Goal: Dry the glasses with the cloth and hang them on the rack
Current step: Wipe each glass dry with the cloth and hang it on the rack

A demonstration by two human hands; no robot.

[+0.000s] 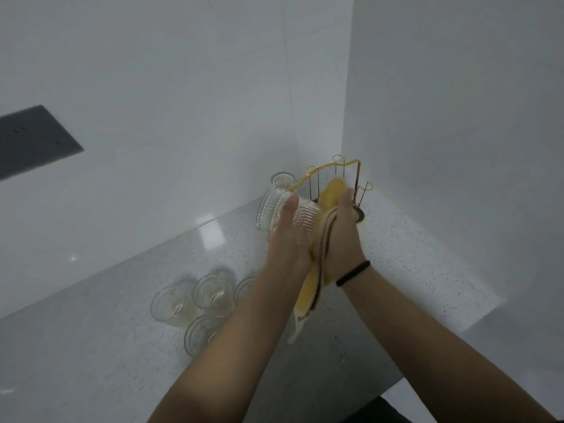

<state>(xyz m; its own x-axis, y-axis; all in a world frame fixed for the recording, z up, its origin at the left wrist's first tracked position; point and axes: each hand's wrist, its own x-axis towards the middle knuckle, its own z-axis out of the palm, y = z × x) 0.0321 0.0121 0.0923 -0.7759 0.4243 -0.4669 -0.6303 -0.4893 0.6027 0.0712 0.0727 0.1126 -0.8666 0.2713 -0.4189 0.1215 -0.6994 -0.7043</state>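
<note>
Glass in hand: a clear ribbed tumbler (287,215) held on its side above the counter, rim pointing toward 10 o'clock, near frame centre. Left hand (290,236) grips it from below, thumb lying across the ribbed wall. Nothing visible inside the tumbler.

Right hand (341,236) is closed around a yellow cloth with a dark-striped pale edge (317,264), pressed against the base end of the tumbler. Cloth bunches above the fingers at 12 o'clock and trails down between the wrists toward 6 o'clock, its pale end hanging over the counter. Thin black band (354,273) on the right wrist.

Just behind the hands, at 12 to 1 o'clock, a gold wire rack with looped upright prongs (335,169) on a dark base, set in the corner where the white walls (183,87) meet. One clear glass (282,180) sits at the rack's left end, at 11 o'clock from the tumbler; whether it hangs on a prong I cannot tell. The other prongs in view carry no glass.

At 7 o'clock from the hands, a cluster of four clear glasses (210,294) stands upright on the speckled grey countertop (412,254), touching or nearly so, one partly hidden by the left forearm. Contents too blurred to judge.

Dark grey panel (30,138) on the wall at 9 o'clock, far left.
</note>
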